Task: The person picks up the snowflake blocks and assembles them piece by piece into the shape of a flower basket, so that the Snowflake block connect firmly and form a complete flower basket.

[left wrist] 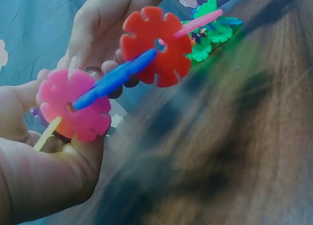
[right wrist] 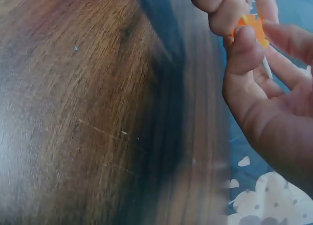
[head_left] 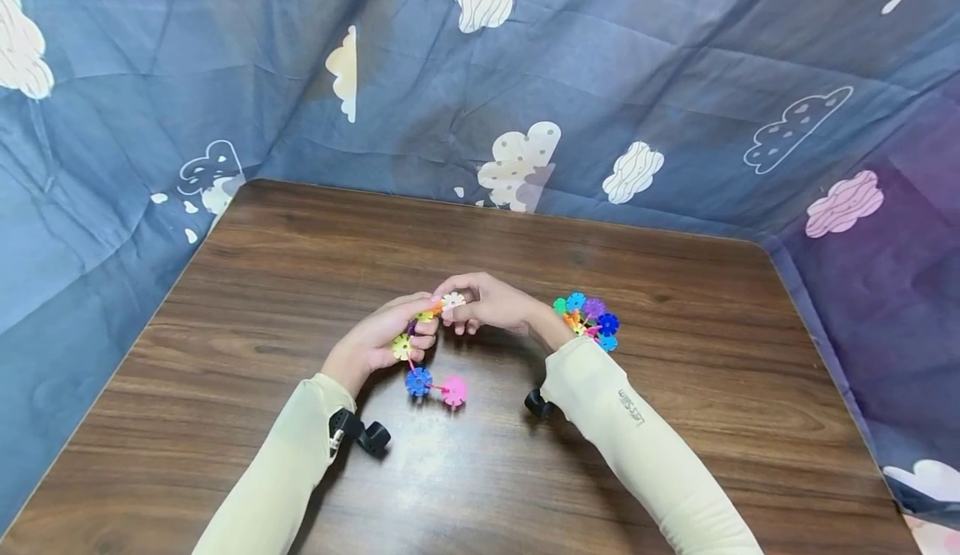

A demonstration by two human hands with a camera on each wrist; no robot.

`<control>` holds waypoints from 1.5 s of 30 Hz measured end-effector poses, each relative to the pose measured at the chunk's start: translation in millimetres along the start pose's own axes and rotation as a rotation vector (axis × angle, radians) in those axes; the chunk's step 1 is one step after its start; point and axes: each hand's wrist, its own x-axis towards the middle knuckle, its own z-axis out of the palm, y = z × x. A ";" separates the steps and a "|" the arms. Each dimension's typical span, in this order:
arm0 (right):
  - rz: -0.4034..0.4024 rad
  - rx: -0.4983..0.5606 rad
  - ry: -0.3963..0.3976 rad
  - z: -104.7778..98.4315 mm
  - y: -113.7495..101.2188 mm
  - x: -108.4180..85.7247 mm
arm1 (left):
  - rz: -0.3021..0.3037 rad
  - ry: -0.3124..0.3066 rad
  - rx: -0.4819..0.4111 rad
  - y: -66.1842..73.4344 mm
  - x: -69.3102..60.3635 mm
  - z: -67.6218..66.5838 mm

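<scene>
A chain of notched plastic flower discs hangs from my left hand, whose fingers curl round its upper part. My right hand pinches a white disc at the chain's upper end, touching the left fingertips. An orange disc lies between the fingers of both hands in the right wrist view. Below the left hand dangle a yellow disc, a blue disc and a pink disc. In the left wrist view, a blue disc stands edge-on, slotted between two others. Fingers hide some of the chain.
A cluster of loose, many-coloured flower discs lies on the wooden table, beside my right wrist. Behind the table hangs a blue cloth with a cloud print. Each wrist carries a black camera mount.
</scene>
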 end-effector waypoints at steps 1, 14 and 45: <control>-0.027 -0.025 0.011 0.7 0.2 -0.2 | 0.004 -0.008 0.001 0.7 0.1 0.4; -0.137 0.071 0.282 -1.9 -0.4 -7.5 | 0.114 0.018 -0.029 18.4 -17.8 0.1; -0.085 -0.082 0.496 -54.9 1.0 -96.6 | 0.373 0.231 0.859 22.2 17.9 60.6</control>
